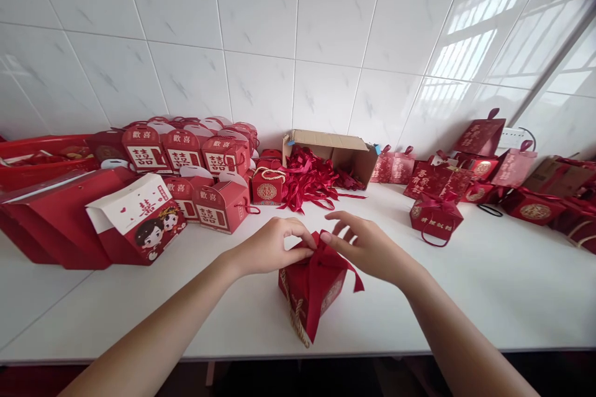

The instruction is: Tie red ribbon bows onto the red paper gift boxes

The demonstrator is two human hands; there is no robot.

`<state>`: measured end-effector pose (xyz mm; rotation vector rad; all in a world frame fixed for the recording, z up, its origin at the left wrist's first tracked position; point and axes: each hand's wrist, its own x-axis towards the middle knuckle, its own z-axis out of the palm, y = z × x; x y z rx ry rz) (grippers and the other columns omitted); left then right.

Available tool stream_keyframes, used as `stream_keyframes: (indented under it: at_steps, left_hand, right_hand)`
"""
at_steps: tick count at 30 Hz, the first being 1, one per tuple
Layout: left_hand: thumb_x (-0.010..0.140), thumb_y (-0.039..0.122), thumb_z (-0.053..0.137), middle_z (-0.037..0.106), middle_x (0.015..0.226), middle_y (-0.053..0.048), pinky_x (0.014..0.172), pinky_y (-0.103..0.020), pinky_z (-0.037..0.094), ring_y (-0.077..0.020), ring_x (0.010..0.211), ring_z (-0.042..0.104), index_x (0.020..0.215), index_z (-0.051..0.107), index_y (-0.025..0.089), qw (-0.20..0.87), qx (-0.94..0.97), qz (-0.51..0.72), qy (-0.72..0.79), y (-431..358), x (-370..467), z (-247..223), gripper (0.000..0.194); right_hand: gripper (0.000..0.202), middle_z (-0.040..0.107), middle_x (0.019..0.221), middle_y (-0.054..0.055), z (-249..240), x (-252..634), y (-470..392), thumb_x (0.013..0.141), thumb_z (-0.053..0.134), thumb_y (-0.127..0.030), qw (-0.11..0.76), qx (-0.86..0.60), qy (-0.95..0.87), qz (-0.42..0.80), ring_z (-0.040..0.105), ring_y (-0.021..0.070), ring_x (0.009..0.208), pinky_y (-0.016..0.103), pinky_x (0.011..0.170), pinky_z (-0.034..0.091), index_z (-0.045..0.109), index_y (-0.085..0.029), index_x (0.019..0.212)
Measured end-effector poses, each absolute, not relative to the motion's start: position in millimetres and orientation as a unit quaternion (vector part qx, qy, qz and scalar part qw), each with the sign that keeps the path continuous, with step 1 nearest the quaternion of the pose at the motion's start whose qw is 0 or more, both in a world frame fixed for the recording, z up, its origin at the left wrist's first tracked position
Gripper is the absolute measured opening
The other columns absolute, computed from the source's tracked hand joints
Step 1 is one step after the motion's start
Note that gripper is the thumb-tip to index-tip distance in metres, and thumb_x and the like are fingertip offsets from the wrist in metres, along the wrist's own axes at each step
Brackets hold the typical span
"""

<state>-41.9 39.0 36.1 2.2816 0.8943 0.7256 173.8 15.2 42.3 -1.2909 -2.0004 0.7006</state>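
Note:
A red gift box (333,290) with gold print stands near the table's front edge, in the middle. Across its top lies a red ribbon (316,288), one tail hanging down the front and another out to the right. Gold twisted rope (294,316) hangs at the box's left side. My left hand (272,245) pinches the ribbon at the top of the box, thumb and fingertips together. From the other side my right hand (367,245) touches the ribbon with its thumb, its fingers apart and curved above.
Behind the box, a cardboard carton (356,152) lies on its side with loose red ribbons (310,177). Red boxes (223,205) and a white-topped box (133,201) stand left. More red boxes (435,217) stand right. A tiled wall closes the back.

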Motion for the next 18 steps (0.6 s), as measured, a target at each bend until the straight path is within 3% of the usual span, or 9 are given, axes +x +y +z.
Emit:
stream_keyframes:
  at_steps: [3, 6, 11, 15, 18]
  left_hand:
    - [0.08, 0.026, 0.062, 0.069, 0.089, -0.003, 0.078, -0.026, 0.047, -0.018, 0.084, 0.063, 0.083, 0.073, 0.023, 0.26, 0.873, 0.241, 0.336, 41, -43, 45, 0.012]
    - [0.079, 0.021, 0.062, 0.069, 0.089, -0.002, 0.077, -0.025, 0.045, -0.0178, 0.084, 0.063, 0.085, 0.074, 0.023, 0.243, 0.885, 0.202, 0.343, 42, -45, 54, 0.014]
    - [0.079, 0.018, 0.061, 0.069, 0.087, 0.002, 0.075, -0.024, 0.043, -0.0173, 0.084, 0.063, 0.084, 0.07, 0.025, 0.234, 0.887, 0.166, 0.361, 43, -46, 62, 0.012]
    - [0.079, 0.018, 0.06, 0.069, 0.088, 0.003, 0.075, -0.025, 0.042, -0.0175, 0.084, 0.061, 0.083, 0.065, 0.024, 0.233, 0.887, 0.168, 0.361, 44, -46, 61, 0.009]
    - [0.079, 0.011, 0.054, 0.067, 0.089, 0.003, 0.078, -0.024, 0.041, -0.0165, 0.087, 0.06, 0.083, 0.065, 0.023, 0.225, 0.894, 0.162, 0.352, 46, -45, 59, 0.017]
  right_hand:
    - [0.027, 0.069, 0.087, 0.003, 41, 170, 34, 0.083, 0.059, -0.038, 0.274, -0.421, -0.801, 0.326, 0.061, 0.016, 0.071, 0.027, 0.062, 0.047, 0.062, -0.023, 0.105]
    - [0.016, 0.068, 0.081, 0.0, 38, 168, 38, 0.084, 0.055, -0.023, 0.276, -0.385, -0.825, 0.31, 0.059, 0.0141, 0.07, 0.026, 0.064, 0.047, 0.06, -0.022, 0.099]
    - [0.034, 0.066, 0.097, 0.002, 28, 175, 26, 0.089, 0.045, -0.012, 0.309, -0.334, -0.866, 0.208, 0.059, 0.0138, 0.078, 0.027, 0.073, 0.047, 0.062, -0.028, 0.114]
    - [0.042, 0.058, 0.085, 0.005, 15, 182, 22, 0.092, 0.038, -0.011, 0.275, -0.325, -0.897, 0.119, 0.052, 0.0136, 0.069, 0.027, 0.067, 0.044, 0.064, -0.028, 0.12]
    - [0.048, 0.052, 0.08, 0.004, 10, 183, 21, 0.091, 0.037, -0.005, 0.23, -0.321, -0.918, 0.038, 0.047, 0.0151, 0.072, 0.032, 0.074, 0.04, 0.063, -0.033, 0.121]
